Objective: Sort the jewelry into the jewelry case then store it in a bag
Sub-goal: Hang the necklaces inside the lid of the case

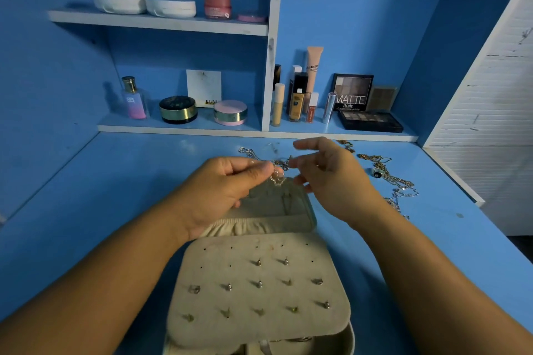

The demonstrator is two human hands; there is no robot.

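Your left hand [222, 193] and right hand [331, 181] meet at the centre of the frame, just above the open jewelry case [331, 323]. Each hand pinches one end of a thin silver chain [278, 179] between thumb and fingertips. The chain is fine-linked and glinting, and a small loop of it sags down between the two hands towards the case lid.

The case is pale beige and soft-looking, with rounded corners. Its lid [277, 207] lies back behind your hands and shows a gathered elastic pocket. In the lower centre, a perforated earring panel [219, 262] carries rows of small studs [259, 284].

On the blue desk [115, 181], more loose chains [398, 181], gold and silver, trail down the right of the frame beside a ring [376, 171].
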